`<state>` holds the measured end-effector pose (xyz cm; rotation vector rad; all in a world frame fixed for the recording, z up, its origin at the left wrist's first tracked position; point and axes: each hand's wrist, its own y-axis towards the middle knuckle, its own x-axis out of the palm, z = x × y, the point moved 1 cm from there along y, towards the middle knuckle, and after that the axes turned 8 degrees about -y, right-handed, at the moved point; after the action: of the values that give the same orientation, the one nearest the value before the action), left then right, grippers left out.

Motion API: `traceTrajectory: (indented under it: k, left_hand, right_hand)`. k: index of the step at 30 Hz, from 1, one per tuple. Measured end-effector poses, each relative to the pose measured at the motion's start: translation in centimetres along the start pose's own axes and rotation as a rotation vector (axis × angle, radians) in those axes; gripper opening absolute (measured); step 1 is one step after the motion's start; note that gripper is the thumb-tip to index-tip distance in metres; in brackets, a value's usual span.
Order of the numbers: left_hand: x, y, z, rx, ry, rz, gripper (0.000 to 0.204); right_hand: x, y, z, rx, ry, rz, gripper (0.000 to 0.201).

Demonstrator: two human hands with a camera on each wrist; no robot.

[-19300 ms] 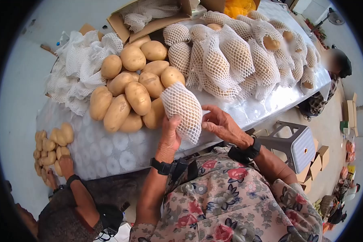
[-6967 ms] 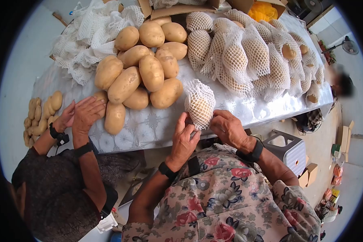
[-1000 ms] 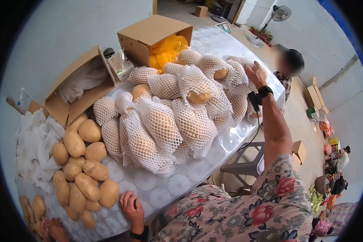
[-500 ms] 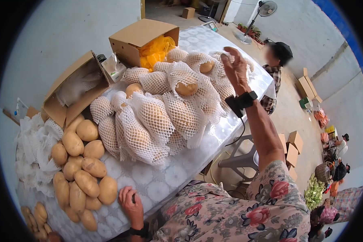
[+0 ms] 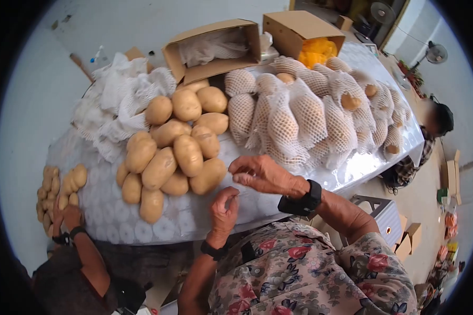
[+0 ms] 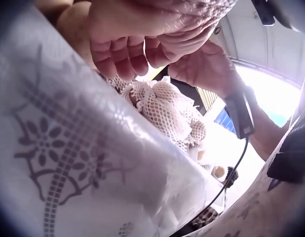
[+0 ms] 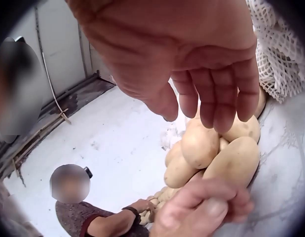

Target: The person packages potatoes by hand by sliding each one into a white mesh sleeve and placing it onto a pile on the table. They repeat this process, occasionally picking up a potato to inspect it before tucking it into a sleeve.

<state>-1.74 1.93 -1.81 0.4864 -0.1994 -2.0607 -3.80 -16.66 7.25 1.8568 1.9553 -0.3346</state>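
Both hands (image 5: pixel 244 191) empty, hovering beside bare potatoes (image 5: pixel 173 152).

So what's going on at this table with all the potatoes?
A person in a floral shirt sits at a table covered with a patterned cloth. Both hands are empty: the right hand reaches toward the bare potatoes, and the left hand rests at the table edge. Potatoes already in white net sleeves are piled to the right, with loose nets heaped to the left.

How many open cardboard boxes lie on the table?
2. One box holding white netting lies at the table's far side behind the bare potatoes; the other, holding orange netting, lies right of it.
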Motion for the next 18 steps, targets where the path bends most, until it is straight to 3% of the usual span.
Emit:
traceTrajectory:
  k: [2,5,8,9,15,18]
  left_hand:
    - [-0.5,-0.9,-0.2,-0.032,0.009,-0.011,0.014]
    - [-1.0,-2.2,-1.1,0.013,0.035,0.019,0.012]
    - [-1.0,-2.3,-1.7,0.012,-0.003,0.054,0.012]
    - [-1.1,-2.2,-1.8,-0.015,-0.033,0.077,0.012]
    - [-1.1,-2.2,-2.4,-0.101,-0.083,0.119,0.010]
    - [-1.0,-2.5,-2.4,-0.162,-0.113,0.126,0.009]
  right_hand:
    - [1.0,2.1,3.0,0.039,0.177,0.073,0.025]
    - [-0.5,5.2,1.8,0.064,-0.107,0.132,0.034]
    - [-0.7,8.2,0.4,-0.038,-0.188,0.256,0.039]
    - [-0.5,8.9,-0.6,-0.026,-0.146,0.213,0.044]
    - [4.6,13.3,-0.3,-0.286,-0.535,0.210,0.061]
    - [6.0,13.5,-1.6,-0.143,-0.735,0.119,0.063]
